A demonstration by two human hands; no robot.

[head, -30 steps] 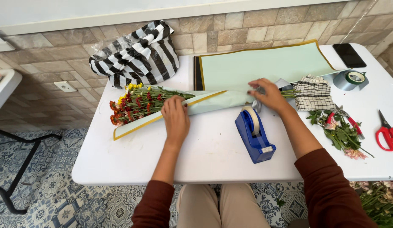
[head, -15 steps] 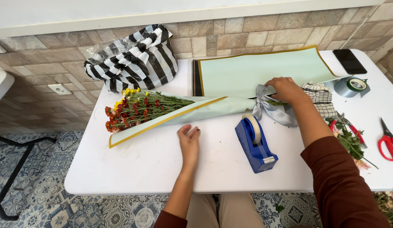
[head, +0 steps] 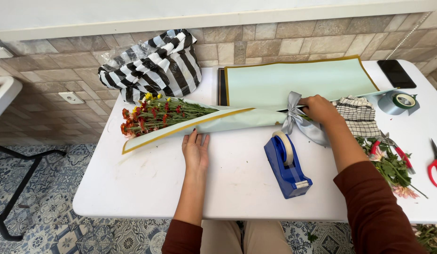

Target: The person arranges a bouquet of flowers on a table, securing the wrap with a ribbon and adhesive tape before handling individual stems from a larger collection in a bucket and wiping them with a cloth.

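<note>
A bouquet (head: 155,115) of red, orange and yellow flowers lies on the white table (head: 148,188), rolled in pale green paper (head: 218,121) with a gold edge. A silver ribbon (head: 293,113) is tied round its narrow end. My right hand (head: 319,109) grips that narrow end right beside the ribbon. My left hand (head: 196,150) lies flat on the table, fingers apart, fingertips touching the wrap's lower edge. A blue tape dispenser (head: 286,164) stands between my two arms.
A stack of pale green sheets (head: 298,82) lies behind the bouquet. A black-and-white striped bag (head: 150,66) sits at the back left. At the right are a checked cloth (head: 359,115), a ribbon roll (head: 401,101), a black phone (head: 397,74), cut flowers (head: 392,167) and red scissors (head: 435,164).
My left hand came off the wrap and now rests flat on the table below it. My right hand stayed on the ribboned end, and the bouquet shifted slightly.
</note>
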